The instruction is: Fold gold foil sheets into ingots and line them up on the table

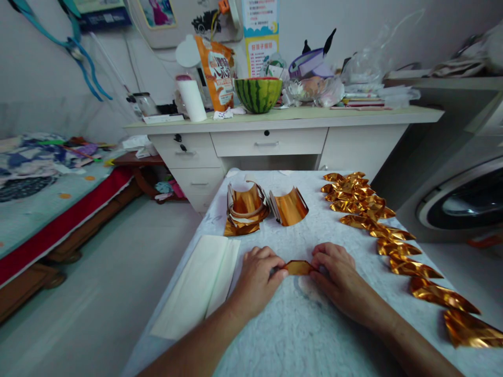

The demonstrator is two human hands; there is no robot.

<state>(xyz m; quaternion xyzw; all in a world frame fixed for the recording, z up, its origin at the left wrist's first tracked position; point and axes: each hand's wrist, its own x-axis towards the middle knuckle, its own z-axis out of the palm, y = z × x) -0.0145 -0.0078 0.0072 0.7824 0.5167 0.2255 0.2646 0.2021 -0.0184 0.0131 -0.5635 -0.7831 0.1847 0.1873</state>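
Observation:
A small folded piece of gold foil paper (298, 268) is stretched between my two hands, just over the cloth-covered table. My left hand (261, 275) pinches its left end between thumb and fingers. At the other end, my right hand (332, 269) grips it the same way. Beyond them lie two curled stacks of gold foil sheets (291, 207), one of them the fuller left stack (247, 201). Folded gold foil pieces (398, 248), shaped like ingots, run in a line down the right side. White paper sheets (192, 283) lie left of my left hand.
Behind the table stands a white desk (271, 141) bearing a cut watermelon (258, 95), an orange snack bag (217, 73), a white paper roll (192, 99) and plastic bags. A bed (58, 209) is at left, a washing machine (467, 193) at right.

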